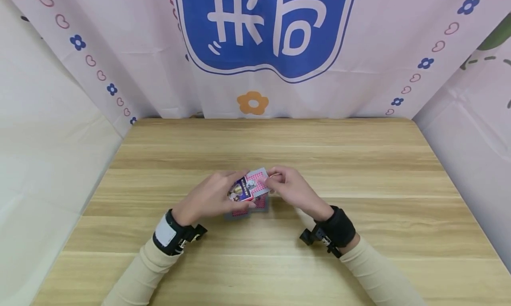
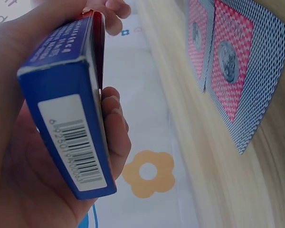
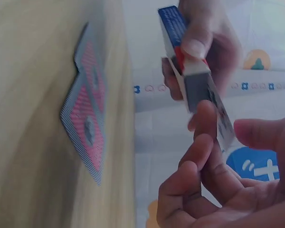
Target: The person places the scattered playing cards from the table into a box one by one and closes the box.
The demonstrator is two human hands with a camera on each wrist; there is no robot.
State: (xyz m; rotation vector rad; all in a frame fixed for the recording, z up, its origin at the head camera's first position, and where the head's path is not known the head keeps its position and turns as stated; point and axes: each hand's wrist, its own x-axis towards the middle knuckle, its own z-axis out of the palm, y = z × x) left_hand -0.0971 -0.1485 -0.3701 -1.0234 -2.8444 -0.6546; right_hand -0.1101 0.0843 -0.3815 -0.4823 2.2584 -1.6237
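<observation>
My left hand (image 1: pixel 213 193) grips a blue card box (image 1: pixel 239 190) above the table, fingers along one side and thumb along the other. The barcode end of the box (image 2: pixel 69 142) faces the left wrist camera. From its far end, which stands open, a playing card (image 1: pixel 257 182) with a pink-checked back sticks out. My right hand (image 1: pixel 297 190) pinches that card by its outer end, thumb over it and fingertips behind. Below the box, two more playing cards (image 2: pixel 232 61) lie back up on the table, side by side and partly covered in the head view.
The wooden table (image 1: pixel 255 270) spreads around both hands. A white cloth (image 1: pixel 151 84) with a blue emblem and an orange flower (image 1: pixel 253 103) hangs along the back edge. More white cloth hangs at both sides.
</observation>
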